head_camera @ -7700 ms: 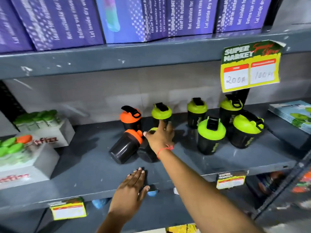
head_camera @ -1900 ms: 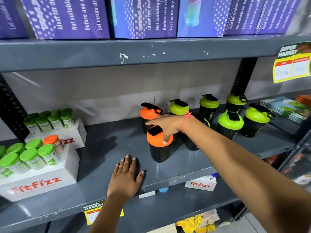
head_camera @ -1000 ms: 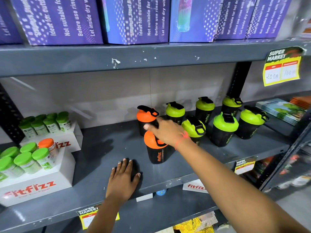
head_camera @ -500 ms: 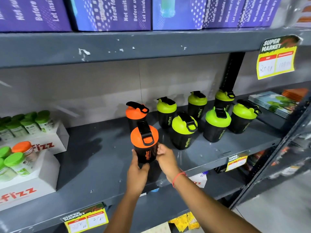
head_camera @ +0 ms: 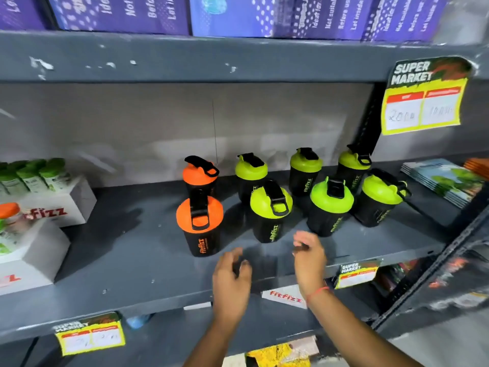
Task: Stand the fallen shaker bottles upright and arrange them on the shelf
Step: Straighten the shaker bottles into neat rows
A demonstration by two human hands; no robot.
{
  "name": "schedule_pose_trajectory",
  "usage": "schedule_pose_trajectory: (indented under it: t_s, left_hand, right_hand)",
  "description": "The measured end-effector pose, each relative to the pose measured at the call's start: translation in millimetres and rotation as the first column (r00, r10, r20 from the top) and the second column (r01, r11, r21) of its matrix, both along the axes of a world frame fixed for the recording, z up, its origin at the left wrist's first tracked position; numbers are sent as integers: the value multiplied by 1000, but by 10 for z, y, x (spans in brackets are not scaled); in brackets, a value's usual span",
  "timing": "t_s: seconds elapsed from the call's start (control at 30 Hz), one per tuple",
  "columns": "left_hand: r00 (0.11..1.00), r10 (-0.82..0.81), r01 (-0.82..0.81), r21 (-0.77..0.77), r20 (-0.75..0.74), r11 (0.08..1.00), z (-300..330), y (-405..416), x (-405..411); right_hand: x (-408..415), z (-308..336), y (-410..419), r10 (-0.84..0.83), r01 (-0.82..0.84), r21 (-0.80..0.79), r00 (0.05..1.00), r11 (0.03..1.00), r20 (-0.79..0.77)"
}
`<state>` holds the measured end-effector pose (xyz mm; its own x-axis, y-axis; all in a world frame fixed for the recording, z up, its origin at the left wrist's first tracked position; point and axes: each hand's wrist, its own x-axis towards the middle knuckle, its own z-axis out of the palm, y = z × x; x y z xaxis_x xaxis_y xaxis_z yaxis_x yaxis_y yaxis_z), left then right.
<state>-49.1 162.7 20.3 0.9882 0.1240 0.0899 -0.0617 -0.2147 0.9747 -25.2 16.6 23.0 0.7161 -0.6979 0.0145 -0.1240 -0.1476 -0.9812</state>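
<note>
While 8 shaker bottles (head_camera: pixel 270 210) stand upright on the shelf (head_camera: pixel 132 260), the left hand (head_camera: pixel 231 276) and right hand (head_camera: pixel 309 258) hover empty, fingers loosely curled. White Fitfizz boxes (head_camera: pixel 53 205) flank left, booklets (head_camera: pixel 444 181) right.

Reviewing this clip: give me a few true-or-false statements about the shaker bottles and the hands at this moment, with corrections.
1. All eight shaker bottles stand upright. True.
2. Two bottles have orange lids, front orange bottle and rear orange bottle. True.
3. The right hand grips a green-lidded bottle. False: it is empty, in front of the shelf.
4. The left hand holds the front orange bottle. False: it touches no bottle.
5. The yellow price tag hangs on the upper shelf's edge. True.
</note>
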Motion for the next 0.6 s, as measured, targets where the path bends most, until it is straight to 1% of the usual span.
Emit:
schedule_pose_trajectory:
  t_s: [0.03, 0.07, 0.1, 0.17, 0.23, 0.3, 0.47, 0.5, 0.53, 0.6]
  left_hand:
    - [998, -33, 32, -13, -49, 999, 29, -146, 89]
    - [994, -61, 57, -37, -96, 998, 60, -282, 175]
    - [987, -80, 72, -59, -139, 996, 108, -393, 253]
    - [980, -103, 90, -83, -169, 992, 177, -576, 375]
    - [982, -113, 98, -102, -151, 990, 160, -687, 440]
    - [987, -93, 80, -102, -132, 992, 137, -743, 418]
    - [990, -56, 40, -117, -132, 992, 132, -716, 413]
    - [990, -1, -18, -131, -140, 991, 134, -733, 382]
    - [984, 100, -121, -142, -147, 982, 125, -757, 326]
    - [938, 329, -342, -143, -112, 929, 82, -839, 169]
  right_hand:
    - [73, 7, -66, 55, -57, -30, 998, 998, -44]
    - [135, 18, -117, 151, -154, -25, 985, 988, -89]
    - [182, 29, -144, 271, -272, 11, 957, 962, -100]
    - [262, 45, -171, 478, -475, 53, 874, 879, -85]
    - [307, 55, -162, 588, -589, 19, 802, 808, -103]
    - [313, 49, -167, 615, -622, -1, 774, 783, -154]
    - [301, 50, -309, 704, -714, 8, 689, 700, -174]
    - [281, 77, -351, 703, -712, 20, 688, 701, -180]
    - [237, 104, -398, 689, -694, 36, 704, 719, -176]
    - [98, 114, -534, 626, -628, 25, 772, 778, -106]
